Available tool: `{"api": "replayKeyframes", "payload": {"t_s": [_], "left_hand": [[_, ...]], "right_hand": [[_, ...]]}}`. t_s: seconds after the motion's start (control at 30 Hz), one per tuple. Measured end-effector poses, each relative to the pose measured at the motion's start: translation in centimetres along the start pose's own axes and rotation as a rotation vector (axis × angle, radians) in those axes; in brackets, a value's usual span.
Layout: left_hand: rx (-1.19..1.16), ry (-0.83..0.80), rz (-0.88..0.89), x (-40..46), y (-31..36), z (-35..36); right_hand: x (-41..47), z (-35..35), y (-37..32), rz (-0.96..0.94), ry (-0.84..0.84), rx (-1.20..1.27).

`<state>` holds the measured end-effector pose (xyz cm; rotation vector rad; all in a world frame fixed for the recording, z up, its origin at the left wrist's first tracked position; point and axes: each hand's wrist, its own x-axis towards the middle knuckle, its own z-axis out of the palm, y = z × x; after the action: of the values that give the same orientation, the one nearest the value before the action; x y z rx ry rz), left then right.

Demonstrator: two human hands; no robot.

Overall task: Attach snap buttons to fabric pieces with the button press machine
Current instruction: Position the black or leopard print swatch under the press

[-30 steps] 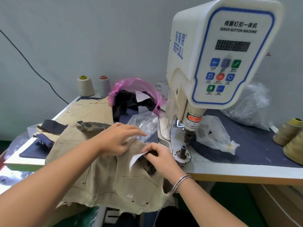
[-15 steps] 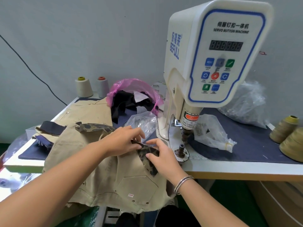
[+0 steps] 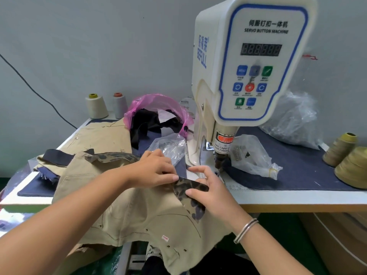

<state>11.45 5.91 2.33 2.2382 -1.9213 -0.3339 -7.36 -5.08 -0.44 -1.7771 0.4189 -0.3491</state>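
Observation:
A khaki garment piece (image 3: 139, 215) lies over the table's front edge, with a camouflage-lined flap (image 3: 188, 188) folded up near the press. My left hand (image 3: 156, 169) pinches the flap's upper edge. My right hand (image 3: 208, 187) holds the flap's right side, its thumb on the camouflage lining and fingers stretched toward the press. The white button press machine (image 3: 248, 66) stands just right of the hands; its plunger (image 3: 220, 159) hangs above the lower die, which my right hand hides.
A pink bag of dark fabric scraps (image 3: 156, 116) and a clear bag (image 3: 170, 145) sit behind the hands. A clear bag of snap parts (image 3: 252, 155) lies right of the press on a navy mat (image 3: 297, 165). Thread cones (image 3: 347, 157) stand at far right, two more (image 3: 107, 106) at the back.
The white tag seen a second ago is out of sight. Both hands shifted slightly toward the press and flattened the camouflage flap; my right hand now covers the lower die.

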Motion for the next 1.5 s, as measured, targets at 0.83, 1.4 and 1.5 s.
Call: {"api": "replayKeyframes", "payload": {"t_s": [0.83, 1.4, 1.5], "left_hand": [[-0.826, -0.050, -0.166, 2.5, 3.3, 0.1], [-1.172, 0.175, -0.128, 4.3, 2.5, 4.8], [-1.292, 0.171, -0.109, 4.1, 1.9, 5.2]], "right_hand": [[-3.7, -3.0, 3.9, 0.219, 0.237, 0.307], [1.2, -9.2, 2.7, 0.304, 0.107, 0.374], [1.5, -9.4, 3.0, 0.237, 0.064, 0.386]]}}
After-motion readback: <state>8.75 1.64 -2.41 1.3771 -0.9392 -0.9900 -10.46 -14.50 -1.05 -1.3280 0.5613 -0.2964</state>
